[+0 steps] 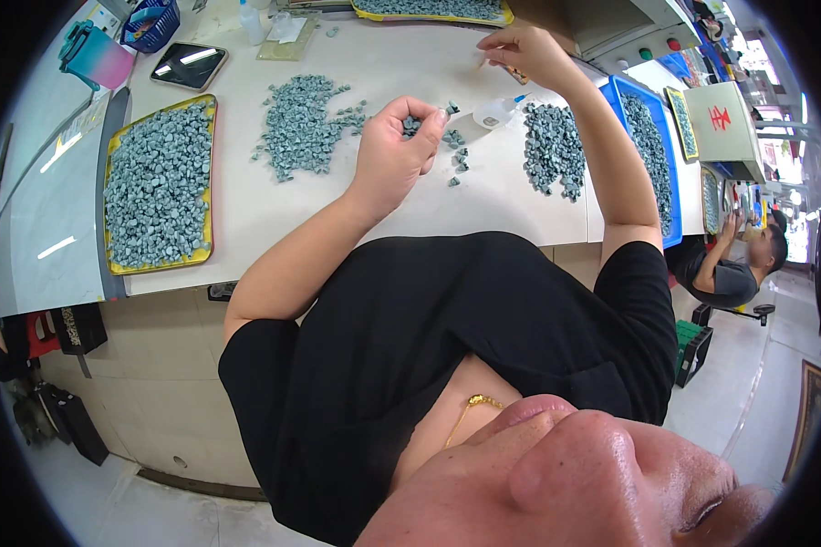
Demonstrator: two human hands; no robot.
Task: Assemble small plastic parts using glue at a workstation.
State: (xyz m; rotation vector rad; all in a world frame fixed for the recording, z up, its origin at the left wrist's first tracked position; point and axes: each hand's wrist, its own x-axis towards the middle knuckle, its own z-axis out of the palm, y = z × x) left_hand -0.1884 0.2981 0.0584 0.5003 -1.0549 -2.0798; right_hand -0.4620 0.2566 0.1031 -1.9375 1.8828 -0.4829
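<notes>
My left hand (395,153) is closed over the table, with several small grey-green pieces in its curled fingers. One small grey-green piece (452,108) sits at the tips of the thumb and forefinger. Farther off and to the right, my right hand (531,56) has its fingers pinched together; a thin tan bit shows at the fingertips, too small to name. Between the hands lies a translucent squeeze bottle (491,116) with a blue tip. A few loose pieces (462,167) are just right of my left hand. Spread piles of pieces lie left (301,128) and right (554,150).
A yellow tray (212,173) of pieces stands at the left, a blue tray (673,196) at the right, and another yellow tray (433,16) at the back. A phone (189,67), a tumbler (96,56) and a blue basket (152,25) are far left. Another person (734,273) sits far right.
</notes>
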